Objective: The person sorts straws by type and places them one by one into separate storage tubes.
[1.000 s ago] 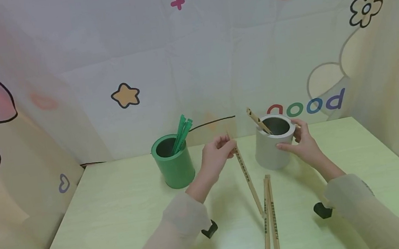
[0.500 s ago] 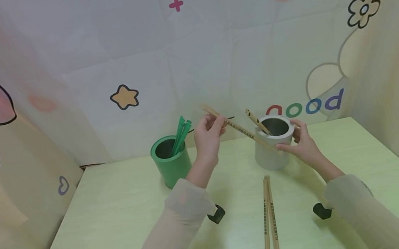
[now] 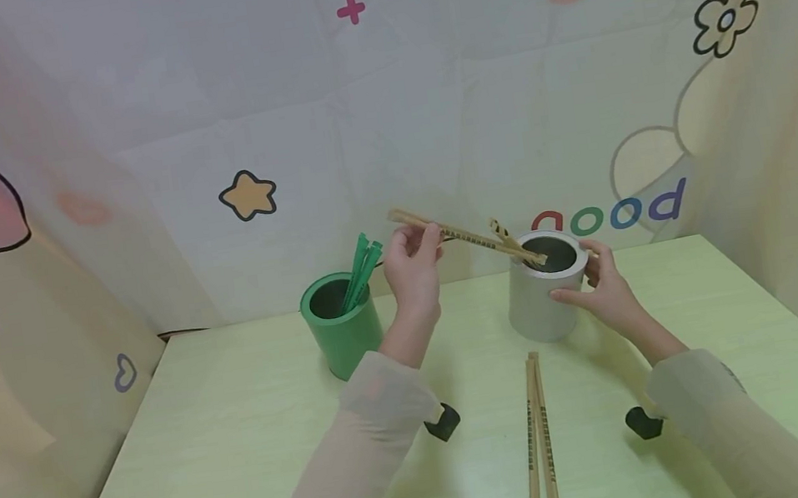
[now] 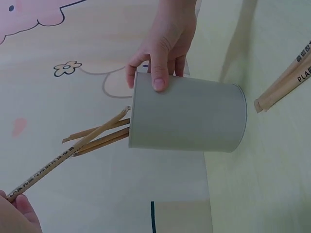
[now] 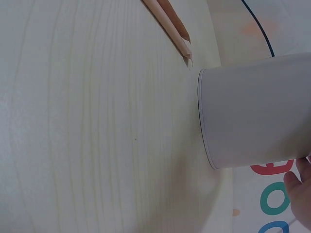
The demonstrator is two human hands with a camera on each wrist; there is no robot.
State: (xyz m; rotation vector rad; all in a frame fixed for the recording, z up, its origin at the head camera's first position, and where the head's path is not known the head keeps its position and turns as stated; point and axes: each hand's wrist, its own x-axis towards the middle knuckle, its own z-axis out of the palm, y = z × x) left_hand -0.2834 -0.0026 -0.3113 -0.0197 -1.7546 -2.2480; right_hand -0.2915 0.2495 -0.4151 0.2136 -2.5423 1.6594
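My left hand (image 3: 413,271) pinches a brown paper-wrapped straw (image 3: 469,237) with dark print near its upper end. The straw slants down to the right, and its lower tip is over the mouth of the light grey cup (image 3: 544,305). Brown straws (image 4: 103,141) stick out of that cup, leaning to the left. With thumb and fingers, my right hand (image 3: 604,289) holds the grey cup at its right side, near the rim. The cup stands upright on the table. In the right wrist view only part of the right hand (image 5: 300,194) shows beside the cup.
Left of the grey cup stands a green cup (image 3: 353,343) holding several green sticks (image 3: 364,270). More paper-wrapped straws (image 3: 537,433) lie side by side on the table (image 3: 244,454), in front of the grey cup. A printed curtain (image 3: 415,137) hangs behind.
My left hand has lifted the straw off the table and swung its lower end up and right to the grey cup's mouth. My right hand keeps its hold on the cup.
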